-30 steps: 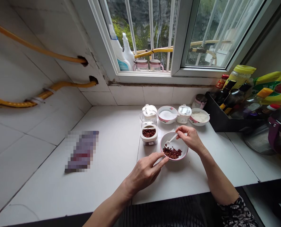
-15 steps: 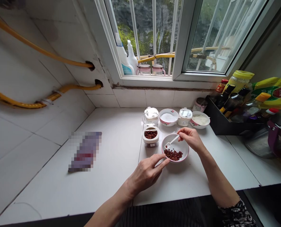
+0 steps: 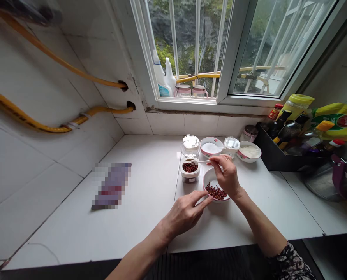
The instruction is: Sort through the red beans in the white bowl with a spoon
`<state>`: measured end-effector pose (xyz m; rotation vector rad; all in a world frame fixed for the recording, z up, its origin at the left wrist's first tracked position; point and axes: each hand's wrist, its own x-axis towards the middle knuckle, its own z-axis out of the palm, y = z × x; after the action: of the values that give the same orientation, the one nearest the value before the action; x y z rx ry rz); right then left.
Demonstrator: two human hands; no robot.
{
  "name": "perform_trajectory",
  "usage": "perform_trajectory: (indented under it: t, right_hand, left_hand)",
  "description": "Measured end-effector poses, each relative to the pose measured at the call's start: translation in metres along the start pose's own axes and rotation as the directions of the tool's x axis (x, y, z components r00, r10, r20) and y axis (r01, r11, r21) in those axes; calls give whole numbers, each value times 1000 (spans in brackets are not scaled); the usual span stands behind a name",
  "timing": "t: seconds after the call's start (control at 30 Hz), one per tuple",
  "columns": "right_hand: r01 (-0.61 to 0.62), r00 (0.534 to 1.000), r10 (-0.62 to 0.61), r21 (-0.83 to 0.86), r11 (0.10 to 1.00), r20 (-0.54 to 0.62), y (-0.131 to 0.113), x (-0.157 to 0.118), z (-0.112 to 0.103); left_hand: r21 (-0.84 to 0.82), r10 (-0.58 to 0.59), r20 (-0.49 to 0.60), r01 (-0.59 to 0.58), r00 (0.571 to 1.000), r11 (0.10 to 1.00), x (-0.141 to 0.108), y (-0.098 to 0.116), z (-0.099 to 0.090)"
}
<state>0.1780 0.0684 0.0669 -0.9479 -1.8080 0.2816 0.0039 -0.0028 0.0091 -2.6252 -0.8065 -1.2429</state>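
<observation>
In front of me stands a white bowl (image 3: 208, 179) with a pink rim, holding a heap of dark red Sichuan peppercorns (image 3: 216, 192). My left hand (image 3: 185, 212) has its fingertips on the bowl's near left rim. Pinched in my right hand (image 3: 226, 175) is a small white plastic spoon (image 3: 203, 161), its tip over the open mouth of a clear jar (image 3: 190, 175) with a white collar. A few dark bits show in the spoon's tip. More peppercorns (image 3: 190, 167) fill the jar. Part of the bowl is hidden behind my right hand.
Behind are a lidded jar (image 3: 191, 144), a flowered bowl of white grains (image 3: 211, 147), another clear-lidded jar (image 3: 231, 146) and a bowl of pale powder (image 3: 249, 151). A black bottle box (image 3: 278, 157) and pot (image 3: 322, 181) stand right. A blurred purple packet (image 3: 115, 184) lies left.
My right hand has moved the spoon from inside the bowl up and left to above the jar's mouth. My left hand has stayed at the bowl's rim. The view has shifted slightly.
</observation>
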Motion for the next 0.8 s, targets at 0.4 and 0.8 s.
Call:
perform_trajectory:
  t: [0.4, 0.8]
  right_hand:
    - [-107, 977, 135, -168, 980, 167, 24, -1, -57]
    - [-100, 899, 193, -242, 965, 394, 24, -7, -48]
  left_hand:
    - [-31, -1, 13, 2, 1000, 1000, -1, 0, -1]
    - [-40, -7, 38, 9, 999, 999, -3, -1, -3]
